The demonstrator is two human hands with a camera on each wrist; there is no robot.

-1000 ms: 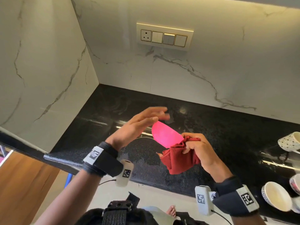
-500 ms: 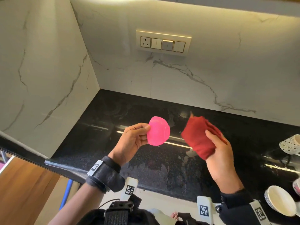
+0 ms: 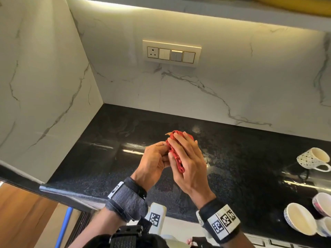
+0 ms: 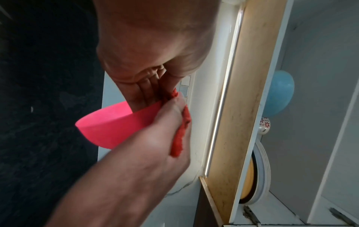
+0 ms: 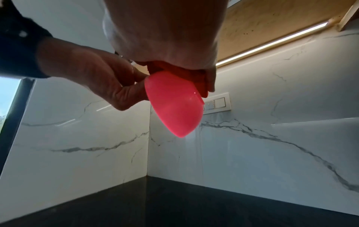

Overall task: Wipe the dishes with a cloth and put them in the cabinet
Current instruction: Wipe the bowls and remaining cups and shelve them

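Note:
A small pink bowl [image 4: 116, 122] is held above the black counter [image 3: 100, 151] by my left hand [image 3: 161, 155], fingers inside it and thumb at the rim. My right hand [image 3: 179, 149] grips a bunched red cloth [image 3: 176, 153] and presses it against the bowl's outer side. In the head view the hands and cloth hide the bowl. The right wrist view shows the bowl [image 5: 174, 107] tilted on edge, with the cloth [image 5: 186, 73] wrapped over its upper rim. The left wrist view shows the cloth [image 4: 180, 138] beside the right hand's thumb.
Several patterned cups stand at the counter's right end: a mug lying on its side [image 3: 313, 160] and a cup [image 3: 299, 219] near the front edge. A switch panel [image 3: 172, 52] is on the marble back wall. The open cabinet overhead holds stacked plates [image 4: 260, 176] and a blue bowl [image 4: 279, 95].
Half a second ago the hands were apart, bowl in the left and cloth in the right. The right hand has since brought the cloth onto the bowl, covering it.

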